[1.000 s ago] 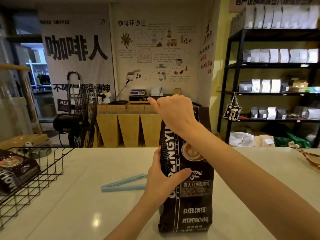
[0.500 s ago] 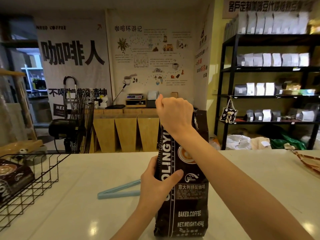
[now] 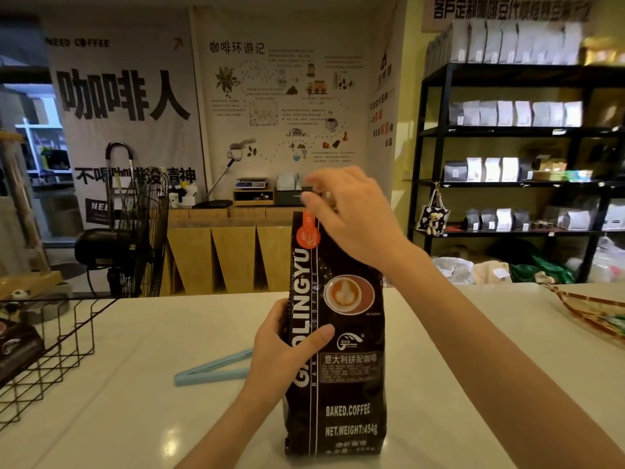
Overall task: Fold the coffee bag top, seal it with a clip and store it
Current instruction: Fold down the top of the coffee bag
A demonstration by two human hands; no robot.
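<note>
Your left hand (image 3: 287,353) wraps the middle of the coffee bag (image 3: 341,367), thumb pressed across its front, which keeps the bag standing upright on the white counter (image 3: 135,401) while you work above. Your right hand (image 3: 351,214) sits at the bag's top, fingers curled loosely around the upper edge; whether they actually pinch it, you cannot tell through the blur. The top looks unfolded. The blue clip (image 3: 213,370) lies open on the counter just beside your left hand, within easy reach, and a wire basket (image 3: 67,336) waits at the left, likely for storage.
</note>
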